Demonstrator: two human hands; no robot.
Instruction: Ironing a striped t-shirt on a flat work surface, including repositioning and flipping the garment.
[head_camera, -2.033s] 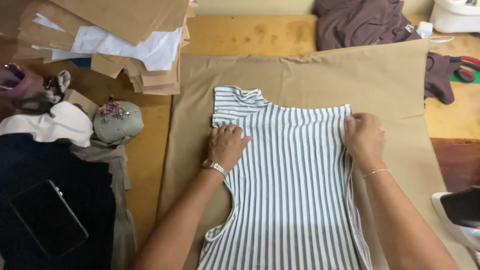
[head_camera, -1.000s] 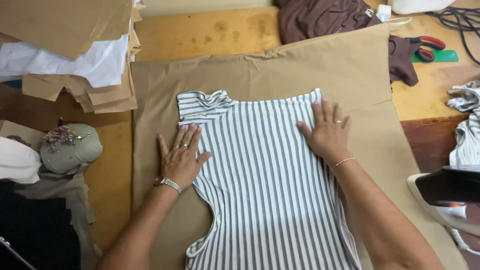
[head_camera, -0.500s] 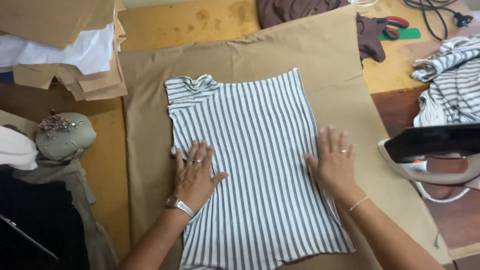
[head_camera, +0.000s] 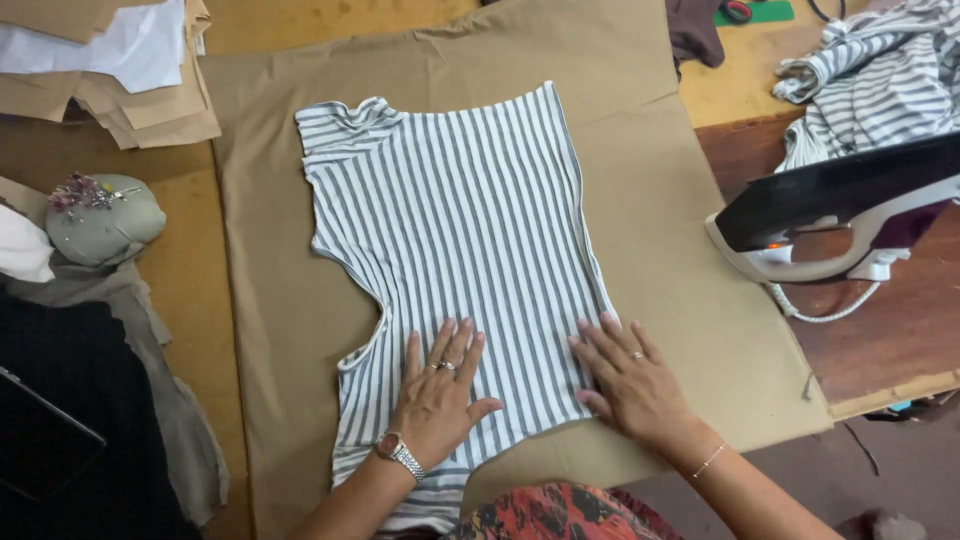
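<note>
A grey-and-white striped garment piece (head_camera: 455, 230) lies flat on a tan cloth pad (head_camera: 640, 200) that covers the table. My left hand (head_camera: 440, 385), with a wristwatch and a ring, presses flat on the garment's lower part, fingers spread. My right hand (head_camera: 630, 380), with a ring and a thin bracelet, lies flat on the garment's lower right edge, partly on the pad. Neither hand holds anything.
A steam iron (head_camera: 835, 205) rests on the wooden table at the right, its cord beside it. More striped fabric (head_camera: 870, 75) lies at the upper right. A pincushion (head_camera: 100, 215) sits at the left above dark fabric (head_camera: 70, 420). Brown paper pieces (head_camera: 110, 70) are stacked at the upper left.
Both hands have slid down the garment toward me, from its upper part to its lower edge. The view has shifted, bringing the iron and striped fabric into sight at the right.
</note>
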